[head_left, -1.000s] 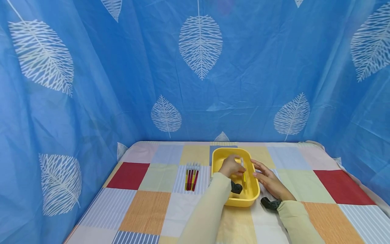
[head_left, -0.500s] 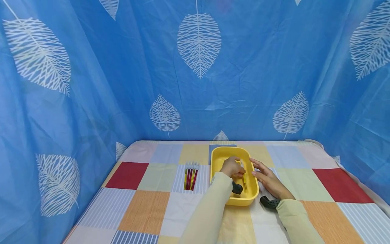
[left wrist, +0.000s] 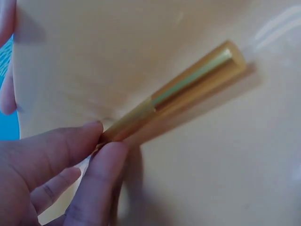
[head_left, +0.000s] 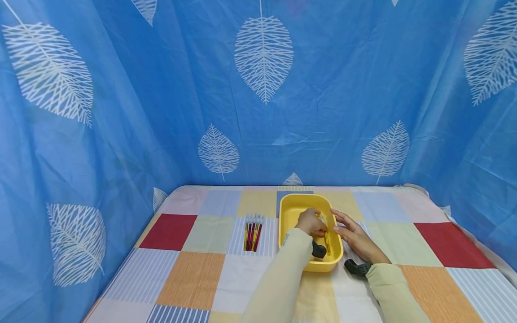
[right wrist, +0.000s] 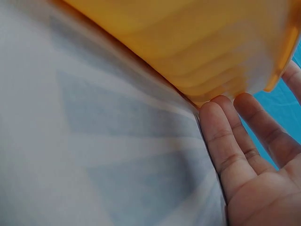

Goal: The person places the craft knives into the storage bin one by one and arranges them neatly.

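Over the last second the left hand [head_left: 311, 222], down inside the yellow basin [head_left: 319, 267], had slid a little toward the basin's right wall, and the slim golden stick [head_left: 327, 243] had gone with it. The stick's near end now lay closer to the basin's near right corner than before. The right hand [head_left: 357, 237] had stayed where it was, on the outside of the basin's right wall. The shift seemed to mean that the stick was being adjusted alongside that wall, with the placing unfinished while the grip held.

The stick was inside the basin, in its right half. Its long axis ran along the basin's length, nearly parallel to the right wall, the near end veering slightly toward it. A blunt golden end pointed at the basin's near side; the other end, toward the far side, was mostly hidden by the fingers. Whether the blunt end touched the basin's floor could not be told.

The left thumb and forefinger pinched the stick. The right hand, apart from the left, had its fingers extended against the basin and clasped nothing. Left of the basin lay a row of five sticks [head_left: 252, 236], pale tips pointing away from the person.
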Tool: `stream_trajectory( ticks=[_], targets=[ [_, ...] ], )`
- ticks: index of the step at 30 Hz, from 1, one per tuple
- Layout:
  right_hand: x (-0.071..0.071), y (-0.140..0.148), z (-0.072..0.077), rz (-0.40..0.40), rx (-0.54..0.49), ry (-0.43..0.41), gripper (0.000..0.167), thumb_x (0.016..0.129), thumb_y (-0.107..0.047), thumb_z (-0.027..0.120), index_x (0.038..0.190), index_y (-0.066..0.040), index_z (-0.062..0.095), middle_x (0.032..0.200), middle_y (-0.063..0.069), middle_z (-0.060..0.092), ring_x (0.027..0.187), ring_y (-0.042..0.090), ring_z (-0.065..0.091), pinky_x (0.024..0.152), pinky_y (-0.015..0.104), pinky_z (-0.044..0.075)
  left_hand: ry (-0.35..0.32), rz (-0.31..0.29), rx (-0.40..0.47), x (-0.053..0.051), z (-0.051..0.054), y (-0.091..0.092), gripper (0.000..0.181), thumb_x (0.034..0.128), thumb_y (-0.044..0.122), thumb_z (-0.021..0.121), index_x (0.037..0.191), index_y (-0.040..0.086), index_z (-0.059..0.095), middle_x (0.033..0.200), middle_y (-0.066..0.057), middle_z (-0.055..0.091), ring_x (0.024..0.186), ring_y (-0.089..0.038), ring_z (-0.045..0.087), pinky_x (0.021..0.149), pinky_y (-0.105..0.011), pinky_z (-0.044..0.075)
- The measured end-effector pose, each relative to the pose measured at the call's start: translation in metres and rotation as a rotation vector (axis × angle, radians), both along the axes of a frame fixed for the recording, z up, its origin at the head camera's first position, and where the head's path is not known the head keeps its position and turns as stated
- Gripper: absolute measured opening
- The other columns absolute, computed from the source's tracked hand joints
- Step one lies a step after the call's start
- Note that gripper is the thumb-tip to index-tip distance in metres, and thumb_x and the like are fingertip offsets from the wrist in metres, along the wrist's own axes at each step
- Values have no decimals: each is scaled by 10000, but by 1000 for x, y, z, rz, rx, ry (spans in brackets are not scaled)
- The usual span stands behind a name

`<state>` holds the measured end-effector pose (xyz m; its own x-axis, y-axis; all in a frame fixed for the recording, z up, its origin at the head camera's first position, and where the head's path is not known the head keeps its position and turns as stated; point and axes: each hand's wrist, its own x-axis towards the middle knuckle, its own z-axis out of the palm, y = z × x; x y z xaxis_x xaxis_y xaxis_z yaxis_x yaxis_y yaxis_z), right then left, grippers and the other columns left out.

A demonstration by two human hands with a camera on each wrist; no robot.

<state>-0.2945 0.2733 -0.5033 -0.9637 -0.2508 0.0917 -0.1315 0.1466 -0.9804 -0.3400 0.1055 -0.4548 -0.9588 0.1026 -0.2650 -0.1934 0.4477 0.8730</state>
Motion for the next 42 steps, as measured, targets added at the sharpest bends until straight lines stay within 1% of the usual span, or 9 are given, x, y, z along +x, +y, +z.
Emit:
stream_trajectory(
  ticks=[5,12,18,23,26,29,32,36,42],
  targets=[
    [-1,0,0,12,-9,14,663,1129,-155,561,1695,2,253,1632,336,335,1446,459,457,1032,211,484,0,24,-12,-2,-3,2,593,843,-100,871,1394,34,699,1095,-161,746,677,-270,777,646,-325,659],
    [-2,-1,0,13,2,26,660,1131,-162,558,1695,0,257,1637,337,339,1451,477,449,1154,439,474,3,34,-35,-4,-6,3,594,843,-75,886,1397,35,700,1045,-151,746,652,-252,773,630,-310,651],
    [-1,-3,0,5,-11,8,665,1128,-161,563,1696,-3,256,1631,331,343,1457,476,437,1046,223,481,-3,37,-40,-2,-5,2,604,844,-70,887,1407,37,697,1045,-165,739,650,-247,774,611,-297,645],
    [-1,-4,0,-1,-3,-1,670,1128,-170,561,1700,-9,251,1640,328,338,1472,507,417,1210,558,424,-13,24,-32,0,-1,-1,609,849,-68,881,1414,60,694,1068,-161,738,662,-247,773,610,-292,643],
    [-1,-4,0,1,-3,-4,671,1129,-163,557,1702,-8,245,1644,333,330,1481,529,397,1218,697,342,-12,13,-31,1,4,-5,594,864,-59,869,1417,68,691,1008,-131,731,691,-250,778,638,-296,650],
    [0,-4,0,0,8,0,672,1128,-163,561,1702,-9,246,1644,333,334,1477,526,409,1212,632,396,10,-6,-44,2,9,-8,515,900,-31,846,1388,55,707,922,-87,698,684,-207,735,689,-295,657],
    [0,-3,0,-1,13,7,667,1127,-163,563,1698,-4,255,1642,333,342,1457,478,452,1160,428,480,32,-35,-54,2,15,-10,400,940,9,818,1330,52,736,860,-55,672,674,-156,640,745,-301,657],
    [0,-1,0,4,14,9,660,1132,-162,550,1700,-2,252,1645,331,338,1417,342,506,1100,288,466,37,-68,-23,3,25,-14,289,954,30,805,1238,66,773,881,-38,675,693,-162,609,801,-329,653],
    [-2,1,-2,-6,20,-4,669,1133,-184,551,1704,-12,249,1658,317,325,1452,372,457,1232,644,348,25,-141,-2,0,36,-22,249,959,50,812,1204,85,784,1055,-46,718,856,-216,725,882,-381,653]
  ],
)
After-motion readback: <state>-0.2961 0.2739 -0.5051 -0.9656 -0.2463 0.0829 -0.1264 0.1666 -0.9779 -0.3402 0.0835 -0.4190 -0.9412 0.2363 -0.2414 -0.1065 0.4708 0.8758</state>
